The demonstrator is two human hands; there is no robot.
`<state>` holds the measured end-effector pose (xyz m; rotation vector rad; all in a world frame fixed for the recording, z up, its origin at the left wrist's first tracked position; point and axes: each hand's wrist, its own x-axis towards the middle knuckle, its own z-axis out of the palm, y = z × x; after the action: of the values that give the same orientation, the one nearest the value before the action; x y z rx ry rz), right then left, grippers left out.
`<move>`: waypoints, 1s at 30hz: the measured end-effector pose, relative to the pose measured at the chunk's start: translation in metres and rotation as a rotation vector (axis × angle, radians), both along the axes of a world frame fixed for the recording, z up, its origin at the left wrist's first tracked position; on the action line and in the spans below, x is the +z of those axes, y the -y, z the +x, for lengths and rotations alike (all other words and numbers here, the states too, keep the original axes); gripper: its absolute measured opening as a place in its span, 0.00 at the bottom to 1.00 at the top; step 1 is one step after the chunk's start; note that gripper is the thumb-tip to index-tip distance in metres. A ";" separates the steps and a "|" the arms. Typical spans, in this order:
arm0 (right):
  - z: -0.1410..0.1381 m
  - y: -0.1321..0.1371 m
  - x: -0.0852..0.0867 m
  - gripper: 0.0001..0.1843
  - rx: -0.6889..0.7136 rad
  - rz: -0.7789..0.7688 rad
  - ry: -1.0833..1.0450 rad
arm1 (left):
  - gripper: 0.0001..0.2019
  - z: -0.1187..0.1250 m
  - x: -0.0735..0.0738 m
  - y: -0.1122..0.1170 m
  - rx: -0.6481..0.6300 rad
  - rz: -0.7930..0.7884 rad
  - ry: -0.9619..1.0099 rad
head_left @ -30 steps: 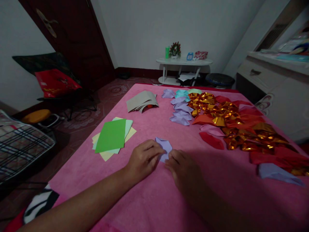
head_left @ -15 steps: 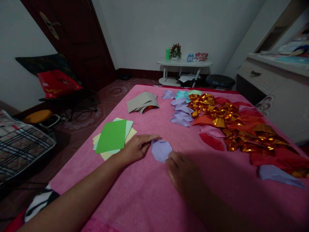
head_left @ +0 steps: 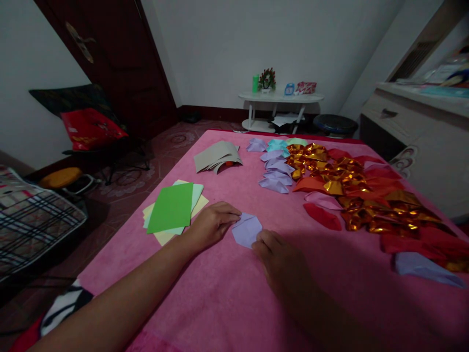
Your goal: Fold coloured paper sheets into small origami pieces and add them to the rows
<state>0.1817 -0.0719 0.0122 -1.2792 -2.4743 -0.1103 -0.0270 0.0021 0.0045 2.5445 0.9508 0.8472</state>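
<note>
Lavender paper [head_left: 246, 231], one piece: left hand [head_left: 214, 222] and right hand [head_left: 278, 254] each hold an edge.

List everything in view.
Folded sheet: one, lilac, between hands
Paper sheets: several, green, yellow, mint, left
Paper stack: one, grey, beyond sheets
Folded papers: many, multicoloured, right
Cloth: one, pink, beneath papers
Side table: one, white, back
Potted plant: one, red-green, side table
Stool: one, black, back
Bag: one, red, on chair
Chair: one, dark, left
Door: one, maroon, back left
Cabinet: one, whitish, right
Left hand: one, bare, sheet's left
Right hand: one, bare, sheet's right
</note>
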 end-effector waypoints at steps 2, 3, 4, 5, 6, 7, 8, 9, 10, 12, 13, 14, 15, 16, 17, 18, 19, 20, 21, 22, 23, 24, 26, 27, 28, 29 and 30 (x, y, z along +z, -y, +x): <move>-0.003 0.001 0.003 0.11 -0.046 -0.044 0.036 | 0.15 -0.001 0.005 0.000 -0.050 0.007 -0.067; -0.005 0.002 0.005 0.11 -0.062 -0.063 0.052 | 0.16 -0.001 0.007 0.000 -0.071 0.007 -0.093; -0.007 0.003 0.006 0.11 -0.070 -0.070 0.064 | 0.17 -0.002 0.010 0.000 -0.087 0.005 -0.116; -0.009 0.005 0.007 0.11 -0.076 -0.062 0.072 | 0.18 -0.003 0.012 0.000 -0.102 0.003 -0.136; -0.011 0.006 0.008 0.11 -0.084 -0.042 0.079 | 0.18 -0.004 0.015 -0.001 -0.114 0.002 -0.151; -0.013 0.007 0.007 0.11 -0.093 -0.014 0.083 | 0.19 -0.004 0.017 -0.002 -0.124 0.002 -0.162; -0.015 0.008 0.006 0.11 -0.103 0.016 0.084 | 0.18 -0.004 0.019 -0.003 -0.134 0.002 -0.173; -0.016 0.009 0.005 0.11 -0.113 0.042 0.081 | 0.18 -0.005 0.021 -0.004 -0.143 0.003 -0.185; -0.016 0.009 0.004 0.11 -0.121 0.060 0.074 | 0.17 -0.005 0.023 -0.005 -0.157 0.008 -0.196; -0.014 0.007 0.001 0.11 -0.114 0.075 0.056 | 0.16 -0.005 0.027 -0.007 -0.193 0.024 -0.220; -0.010 0.005 0.000 0.11 -0.092 0.077 0.047 | 0.16 -0.005 0.029 -0.007 -0.212 0.033 -0.231; -0.005 0.002 -0.001 0.11 -0.059 0.082 0.037 | 0.16 -0.005 0.030 -0.007 -0.230 0.041 -0.241; 0.002 -0.002 -0.001 0.11 -0.005 0.081 0.029 | 0.15 -0.005 0.031 -0.006 -0.245 0.046 -0.254; 0.010 -0.006 -0.001 0.10 0.062 0.093 0.012 | 0.15 -0.005 0.031 -0.005 -0.259 0.050 -0.268; 0.018 -0.010 -0.001 0.10 0.133 0.101 -0.009 | 0.15 -0.004 0.030 -0.005 -0.267 0.055 -0.281; 0.027 -0.014 -0.001 0.09 0.176 0.082 -0.030 | 0.15 -0.003 0.029 -0.003 -0.271 0.063 -0.289; 0.036 -0.018 -0.001 0.09 0.203 0.082 -0.062 | 0.15 -0.001 0.026 -0.002 -0.271 0.073 -0.291; 0.044 -0.022 0.000 0.09 0.224 0.070 -0.076 | 0.14 0.002 0.023 -0.001 -0.267 0.090 -0.288; 0.050 -0.025 0.001 0.10 0.233 0.061 -0.087 | 0.14 0.005 0.020 0.000 -0.255 0.110 -0.281; 0.056 -0.027 0.002 0.10 0.241 0.045 -0.092 | 0.14 0.009 0.017 0.001 -0.242 0.134 -0.271; 0.059 -0.028 0.003 0.10 0.242 0.020 -0.094 | 0.13 0.013 0.014 0.003 -0.226 0.153 -0.267; 0.062 -0.028 0.004 0.10 0.241 -0.006 -0.101 | 0.13 0.016 0.012 0.004 -0.212 0.167 -0.265; 0.063 -0.026 0.007 0.10 0.220 -0.077 -0.129 | 0.13 0.021 0.010 0.008 -0.192 0.179 -0.272; 0.063 -0.024 0.008 0.10 0.203 -0.112 -0.152 | 0.12 0.022 0.010 0.009 -0.188 0.181 -0.275; 0.062 -0.021 0.009 0.09 0.182 -0.145 -0.175 | 0.12 0.023 0.010 0.011 -0.186 0.180 -0.277; 0.061 -0.019 0.010 0.08 0.157 -0.169 -0.199 | 0.12 0.023 0.010 0.012 -0.182 0.182 -0.276; 0.060 -0.017 0.010 0.08 0.134 -0.186 -0.217 | 0.12 0.023 0.011 0.013 -0.174 0.186 -0.270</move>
<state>0.2420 -0.0547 0.0218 -1.1237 -2.4155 0.2837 -0.0042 -0.0109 0.0152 2.9062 0.7356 0.5767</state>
